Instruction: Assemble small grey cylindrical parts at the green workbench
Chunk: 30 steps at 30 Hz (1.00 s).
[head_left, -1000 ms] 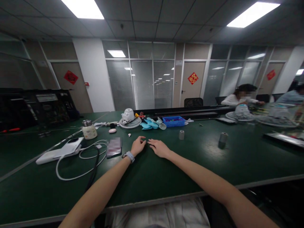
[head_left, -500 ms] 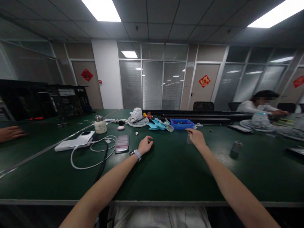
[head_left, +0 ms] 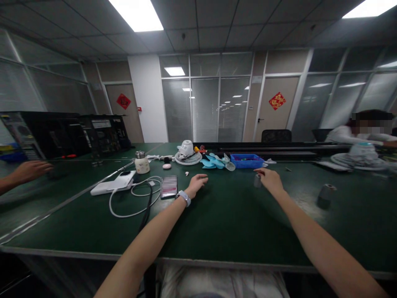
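Note:
My right hand (head_left: 270,181) reaches over the green table with its fingers closed at the top of a small grey cylinder (head_left: 257,181), which looks upright. Whether the cylinder touches the tabletop is hard to tell. My left hand (head_left: 196,185), with a watch on the wrist, hovers low or rests on the table, fingers loosely stretched out and holding nothing. Beside it lie a phone (head_left: 169,187) and a small white earbud (head_left: 187,174). Beyond the hands are light-blue fan blades (head_left: 214,162), a white fan head with its grille (head_left: 188,157) and a blue tray (head_left: 247,161).
A larger grey cylinder (head_left: 326,196) stands at right. On the left are a cream bottle (head_left: 142,164), a white power bank (head_left: 107,187) with a looped cable, and open computer cases (head_left: 105,134). Another person's hand (head_left: 37,169) is at far left; a person (head_left: 366,128) sits at right.
The view has shifted, so the table things appear farther right. My right hand stays at the small cylinder, now seen more clearly. The other person's hand at left has lifted.

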Available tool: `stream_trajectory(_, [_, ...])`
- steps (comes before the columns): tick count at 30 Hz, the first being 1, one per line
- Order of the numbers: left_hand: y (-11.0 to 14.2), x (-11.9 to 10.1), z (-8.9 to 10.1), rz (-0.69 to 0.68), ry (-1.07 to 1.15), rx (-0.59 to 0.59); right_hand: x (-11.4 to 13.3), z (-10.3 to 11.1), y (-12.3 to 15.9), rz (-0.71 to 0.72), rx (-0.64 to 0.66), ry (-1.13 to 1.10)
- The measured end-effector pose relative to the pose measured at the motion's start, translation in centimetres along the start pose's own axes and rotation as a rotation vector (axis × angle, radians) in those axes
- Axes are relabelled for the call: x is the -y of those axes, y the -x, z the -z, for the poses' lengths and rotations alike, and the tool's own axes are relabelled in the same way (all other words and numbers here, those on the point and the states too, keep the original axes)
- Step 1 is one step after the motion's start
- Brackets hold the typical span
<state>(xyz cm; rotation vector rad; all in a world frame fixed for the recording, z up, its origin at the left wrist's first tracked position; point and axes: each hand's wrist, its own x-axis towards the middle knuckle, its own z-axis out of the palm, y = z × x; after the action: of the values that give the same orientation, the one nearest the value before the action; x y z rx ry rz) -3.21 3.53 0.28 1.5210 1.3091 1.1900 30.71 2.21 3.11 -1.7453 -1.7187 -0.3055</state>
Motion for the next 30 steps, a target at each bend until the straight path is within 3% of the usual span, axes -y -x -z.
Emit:
stream_trajectory(3, [-0.9, -0.4, 1.4, 0.164, 0.299, -0.049, 0.2, 0.0, 0.1, 0.005, 0.001, -0.009])
stream_trajectory(7, [-1.1, 0.1, 1.8, 0.231, 0.244, -0.121, 0.3, 0.0, 0.1, -0.027, 0.007, -0.01])
stream_trajectory(9, [-0.7, 0.6, 1.1, 0.178, 0.101, -0.119, 0.0, -0.2, 0.0, -0.052, 0.007, -0.033])
stream_trajectory(14, [1.0, 1.2, -0.8, -0.117, -0.367, -0.038, -1.8, -1.5, -0.2, -0.176, 0.004, -0.173])
stream_trajectory(18, [1.7, 0.7, -0.9, -0.176, -0.411, -0.028, -2.4, -2.4, 0.2, -0.287, 0.132, -0.176])
stream_trajectory(21, [2.0, -0.2, -1.1, -0.226, -0.366, -0.032, 0.0, -2.8, 1.0, -0.29, 0.107, -0.209])
stream_trajectory(26, [3.1, -2.0, -3.2, -0.385, -0.25, 0.05, 8.6, -4.8, 3.8, 0.01, 0.2, -0.695])
stream_trajectory(30, [3.7, -2.5, -4.0, -0.471, -0.285, 0.078, 12.9, -5.9, 6.1, 0.113, 0.251, -0.754])
